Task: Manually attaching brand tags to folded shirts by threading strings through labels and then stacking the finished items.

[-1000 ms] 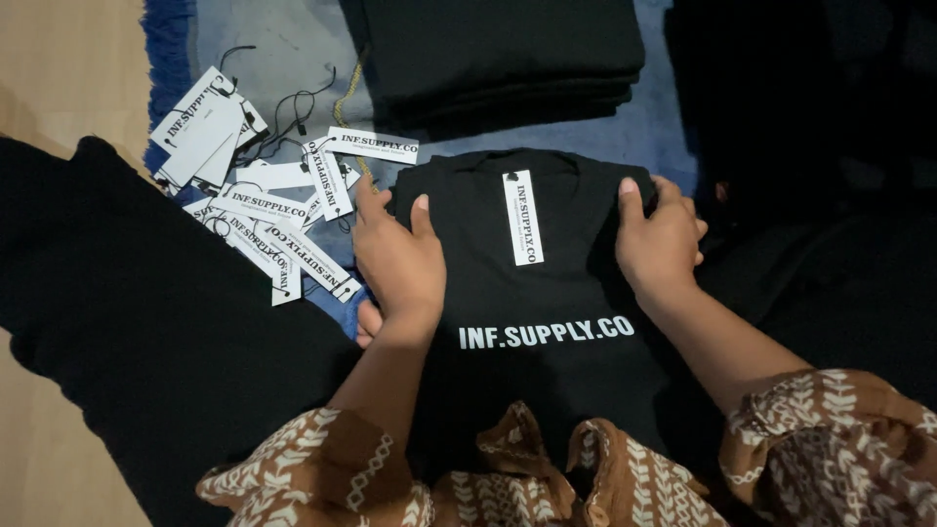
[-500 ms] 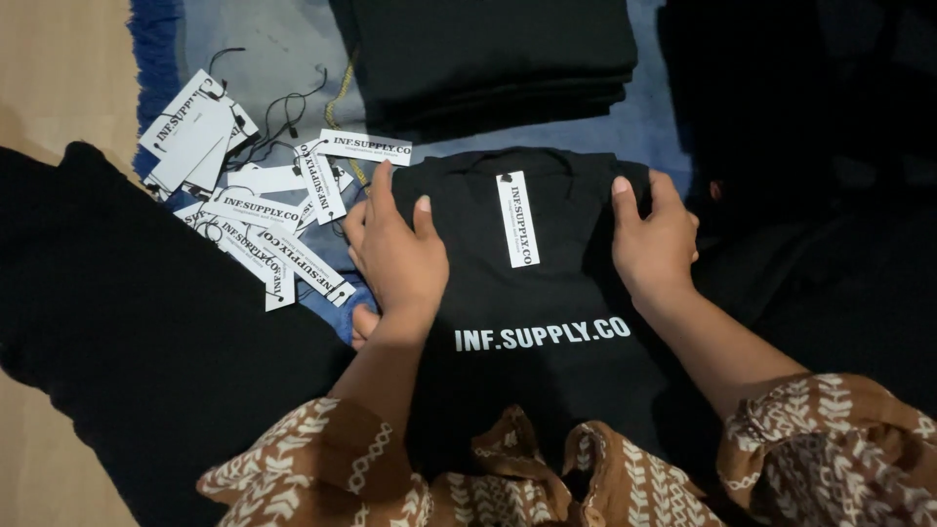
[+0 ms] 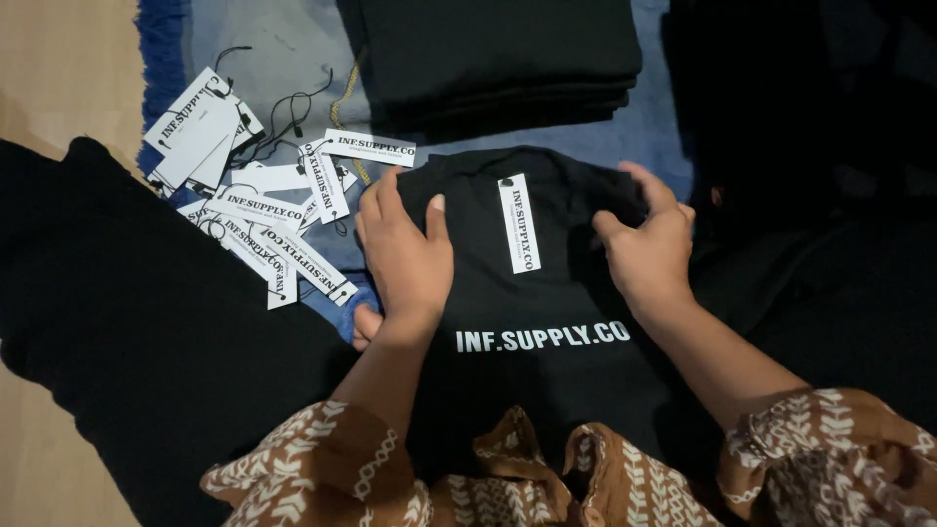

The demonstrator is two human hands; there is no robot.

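Note:
A folded black T-shirt (image 3: 547, 381) with white lettering on its chest lies in front of me, a white paper hang tag (image 3: 519, 222) lying by its collar. My left hand (image 3: 402, 256) rests flat on the shirt's left shoulder, thumb tucked under the edge. At the shirt's right shoulder my right hand (image 3: 646, 244) pinches the black fabric between thumb and curled fingers.
Several loose white hang tags with black strings (image 3: 256, 210) are scattered to the left on a blue-grey mat (image 3: 283, 49). A stack of folded black shirts (image 3: 498, 54) sits behind. More black cloth (image 3: 146, 332) lies at left and right. Wooden floor (image 3: 59, 88) shows far left.
My right hand has gone from lying flat on the shirt's shoulder to curling its fingers and gripping the fabric. The left hand has stayed in place.

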